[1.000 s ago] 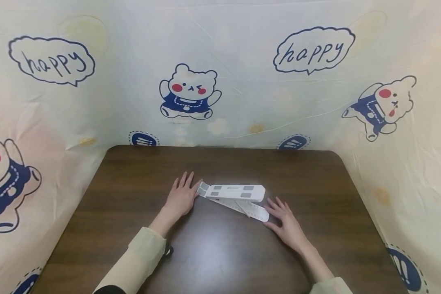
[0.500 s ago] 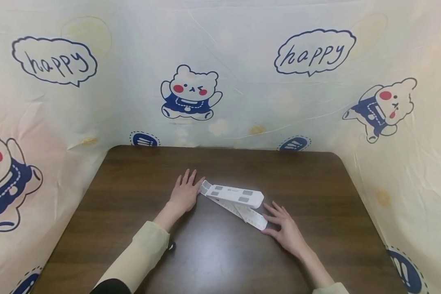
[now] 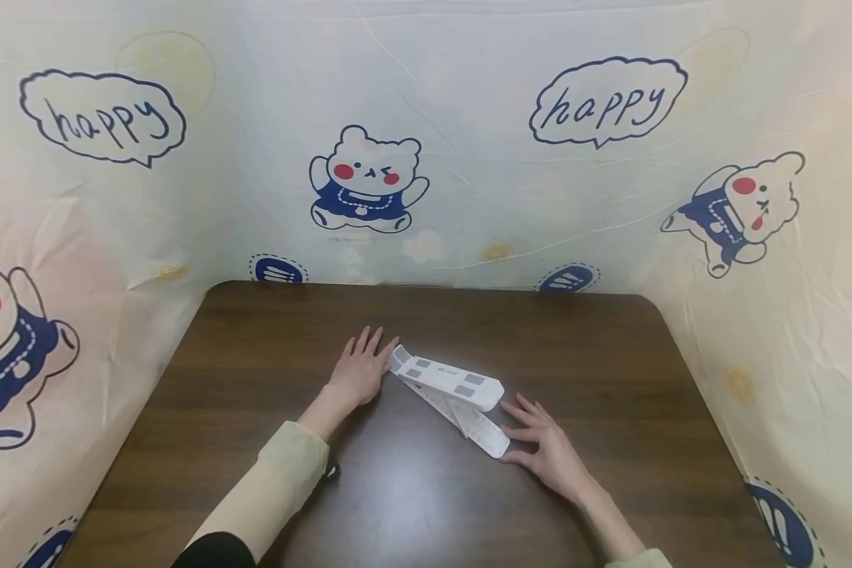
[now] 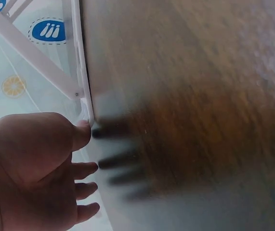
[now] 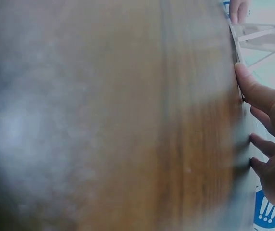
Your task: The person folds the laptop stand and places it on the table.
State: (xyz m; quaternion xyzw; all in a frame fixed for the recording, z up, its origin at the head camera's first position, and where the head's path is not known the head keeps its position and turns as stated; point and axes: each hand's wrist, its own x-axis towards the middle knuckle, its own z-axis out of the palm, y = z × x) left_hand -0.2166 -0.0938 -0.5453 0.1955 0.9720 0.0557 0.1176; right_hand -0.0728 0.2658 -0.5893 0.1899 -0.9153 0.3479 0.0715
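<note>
A white folding laptop stand (image 3: pixel 461 385) with grey pads lies on the brown table, its upper arm raised over the lower one in a narrow V. The joined end points to the far left, and the spread end faces the near right. My left hand (image 3: pixel 358 375) rests on the tabletop with fingers spread, its thumb touching the joined end. At the other end, my right hand (image 3: pixel 550 450) has the tip of the lower arm between thumb and index finger. The left wrist view shows a thin strut (image 4: pixel 36 55) between the stand's arms.
The wood-look table (image 3: pixel 255 331) has rounded far corners. A pale cloth (image 3: pixel 468 197) with bears and "happy" bubbles hangs behind it and along both sides. Light sleeves cover the forearms, and a black band (image 3: pixel 216 550) shows on the left one.
The laptop stand has turned clockwise, its right end swinging nearer while the joined end stays almost in place. My right hand has moved slightly nearer with it; the left has shifted a little right.
</note>
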